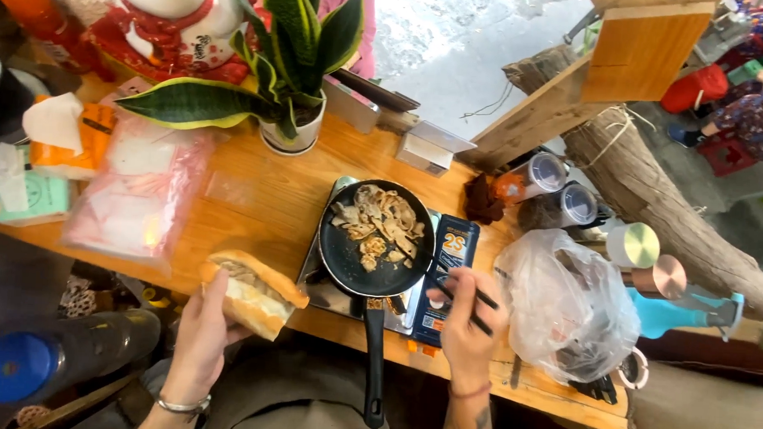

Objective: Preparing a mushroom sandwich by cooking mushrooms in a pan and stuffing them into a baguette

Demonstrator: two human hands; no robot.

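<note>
At six o'clock of the wooden counter (pixel 270 205) I see my two hands working over the near edge. My left hand (pixel 201 331), at about seven o'clock, has its fingers curled and pinched around a split baguette (pixel 254 293), holding it tilted with the cut side up; some pale filling shows inside the slit. My right hand (pixel 467 321), at five o'clock, has its fingers pressed together on a pair of dark chopsticks (pixel 468 302), which point off to the right, clear of the food. Between the hands, toward twelve o'clock of them, a black frying pan (pixel 376 238) sits on a portable gas stove (pixel 434 277), its long handle running back toward me; slices of cooked meat (pixel 379 226) lie in its far half. At three o'clock lies a crumpled clear plastic bag (pixel 566 304), and at eleven o'clock stands a potted snake plant (pixel 289 73).
</note>
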